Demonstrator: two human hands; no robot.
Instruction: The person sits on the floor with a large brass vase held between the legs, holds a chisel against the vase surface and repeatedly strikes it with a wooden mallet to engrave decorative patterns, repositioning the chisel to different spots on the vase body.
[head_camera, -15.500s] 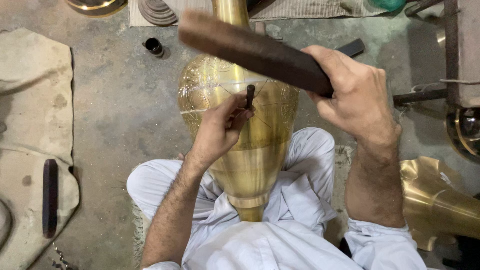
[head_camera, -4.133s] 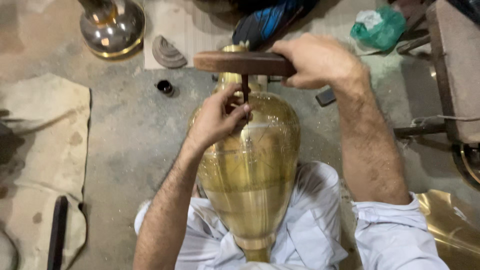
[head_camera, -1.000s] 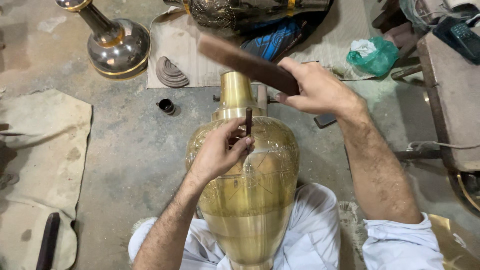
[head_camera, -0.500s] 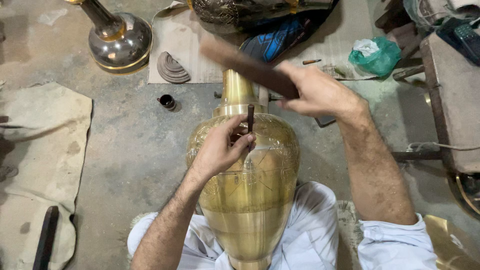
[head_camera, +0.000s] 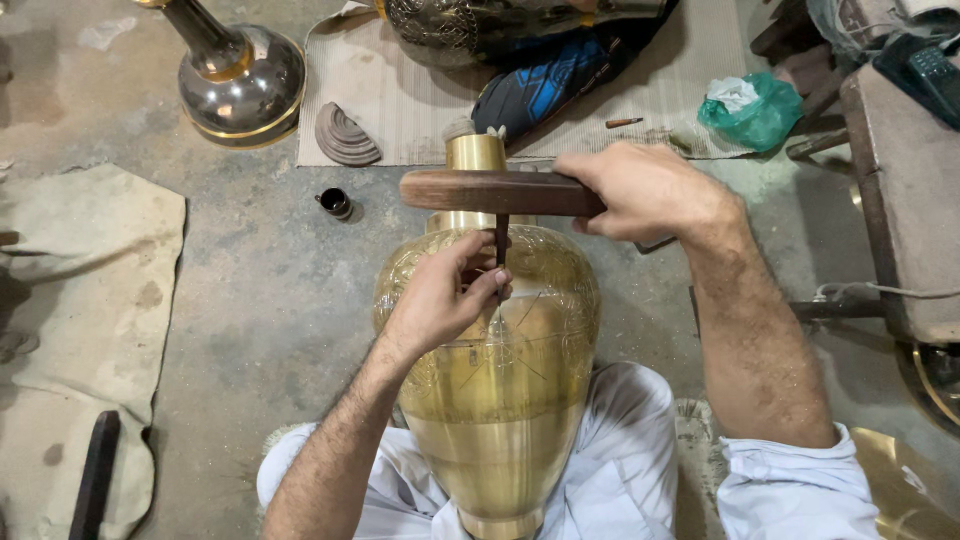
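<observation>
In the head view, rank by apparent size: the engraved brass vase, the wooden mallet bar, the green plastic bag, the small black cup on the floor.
1. Engraved brass vase, though nearest the camera.
2. Wooden mallet bar.
3. Green plastic bag.
4. Small black cup.

Soft, even light fills the scene, moderately bright, with only faint shadows on the concrete floor (head_camera: 250, 300). The brass vase (head_camera: 495, 400) shows a gentle sheen on its near body, without harsh glare. The picture is mostly sharp, with the far corners slightly stretched by the wide lens.
</observation>
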